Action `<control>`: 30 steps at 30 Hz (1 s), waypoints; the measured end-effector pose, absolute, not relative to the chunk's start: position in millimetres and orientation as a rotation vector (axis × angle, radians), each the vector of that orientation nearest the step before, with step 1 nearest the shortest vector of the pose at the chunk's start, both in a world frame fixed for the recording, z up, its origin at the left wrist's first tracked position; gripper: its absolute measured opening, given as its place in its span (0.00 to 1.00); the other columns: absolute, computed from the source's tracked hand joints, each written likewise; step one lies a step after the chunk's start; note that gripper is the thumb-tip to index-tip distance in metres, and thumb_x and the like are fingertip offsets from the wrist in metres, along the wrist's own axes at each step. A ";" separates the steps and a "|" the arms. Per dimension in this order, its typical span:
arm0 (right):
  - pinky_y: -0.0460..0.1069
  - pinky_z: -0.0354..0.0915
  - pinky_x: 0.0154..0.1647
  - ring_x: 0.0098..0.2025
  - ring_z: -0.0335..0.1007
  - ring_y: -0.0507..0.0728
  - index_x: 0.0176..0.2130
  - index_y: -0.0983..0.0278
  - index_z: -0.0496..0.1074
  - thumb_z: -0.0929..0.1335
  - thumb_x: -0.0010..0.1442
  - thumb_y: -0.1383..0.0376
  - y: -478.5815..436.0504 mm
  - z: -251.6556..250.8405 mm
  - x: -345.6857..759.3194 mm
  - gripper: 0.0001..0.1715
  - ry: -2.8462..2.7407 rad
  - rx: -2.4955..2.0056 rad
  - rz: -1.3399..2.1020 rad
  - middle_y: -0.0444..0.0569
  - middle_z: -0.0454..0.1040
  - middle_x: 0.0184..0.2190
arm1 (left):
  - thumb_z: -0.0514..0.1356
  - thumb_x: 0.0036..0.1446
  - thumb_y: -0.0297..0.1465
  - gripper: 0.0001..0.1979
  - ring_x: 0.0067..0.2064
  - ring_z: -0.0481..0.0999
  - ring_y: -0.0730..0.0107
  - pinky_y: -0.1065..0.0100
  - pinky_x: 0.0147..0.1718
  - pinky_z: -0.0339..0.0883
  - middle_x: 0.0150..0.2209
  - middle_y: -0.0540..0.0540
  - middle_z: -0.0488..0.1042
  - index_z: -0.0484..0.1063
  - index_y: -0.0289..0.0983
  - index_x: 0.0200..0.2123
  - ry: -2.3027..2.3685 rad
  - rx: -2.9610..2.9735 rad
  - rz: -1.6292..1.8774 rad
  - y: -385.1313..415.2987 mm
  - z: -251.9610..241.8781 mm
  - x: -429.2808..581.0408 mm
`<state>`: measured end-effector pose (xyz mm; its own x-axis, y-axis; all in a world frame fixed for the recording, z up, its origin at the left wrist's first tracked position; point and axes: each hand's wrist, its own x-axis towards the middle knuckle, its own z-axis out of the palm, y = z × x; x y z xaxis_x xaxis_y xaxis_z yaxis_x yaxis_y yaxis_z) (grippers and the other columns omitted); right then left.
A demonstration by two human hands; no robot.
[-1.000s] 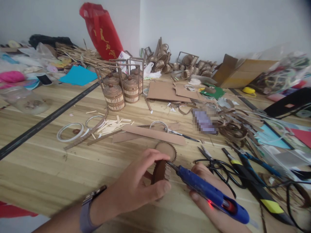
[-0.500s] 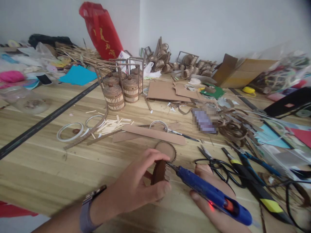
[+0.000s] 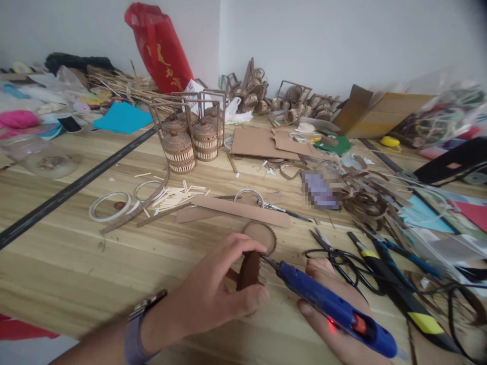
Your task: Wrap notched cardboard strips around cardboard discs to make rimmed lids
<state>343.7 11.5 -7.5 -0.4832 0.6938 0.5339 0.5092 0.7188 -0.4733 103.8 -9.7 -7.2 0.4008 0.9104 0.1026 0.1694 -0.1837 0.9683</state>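
Observation:
Between thumb and fingers, my left hand grips a small brown round piece with a toothed edge, tilted on its side. My right hand is wrapped round a blue glue gun with a red light glowing on it. The metal tip of the gun touches or nearly touches the upper edge of the brown piece. Just beyond my left fingertips, a flat cardboard disc with a toothed rim lies on the wooden table.
Scissors and a yellow-black cutter lie beside my right hand. Cardboard strips, tape rings and small sticks are ahead. Lidded woven baskets stand farther back, near a red bag and a cardboard box.
The glue gun and my right hand have shifted very slightly. My left hand and the brown piece have hardly moved.

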 end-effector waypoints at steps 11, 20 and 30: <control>0.48 0.63 0.27 0.24 0.65 0.52 0.27 0.59 0.63 0.63 0.67 0.56 11.0 -15.7 343.4 0.18 -2.132 -0.918 0.503 0.41 0.64 0.22 | 0.62 0.61 0.36 0.20 0.56 0.70 0.60 0.70 0.43 0.75 0.58 0.48 0.65 0.64 0.51 0.56 0.980 1.624 0.902 -8.4 -8.1 104.2; 0.48 0.65 0.28 0.27 0.67 0.53 0.30 0.59 0.67 0.65 0.66 0.55 10.6 -17.8 344.0 0.15 -2.069 -0.859 0.691 0.42 0.69 0.24 | 0.62 0.61 0.35 0.21 0.58 0.69 0.60 0.71 0.44 0.75 0.58 0.49 0.64 0.64 0.51 0.56 0.964 1.614 0.909 -8.4 -8.4 103.7; 0.49 0.61 0.24 0.21 0.62 0.52 0.25 0.59 0.60 0.64 0.64 0.58 10.3 -13.8 345.0 0.17 -2.150 -0.962 0.403 0.40 0.61 0.20 | 0.62 0.60 0.36 0.20 0.57 0.70 0.58 0.68 0.43 0.76 0.58 0.45 0.66 0.65 0.48 0.56 0.977 1.615 0.905 -8.1 -5.1 104.9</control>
<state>345.0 10.3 -13.8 -0.4502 0.7417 0.4972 0.5115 0.6706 -0.5372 104.9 -8.1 -5.1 0.3935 0.9144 0.0953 0.1654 -0.1724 0.9710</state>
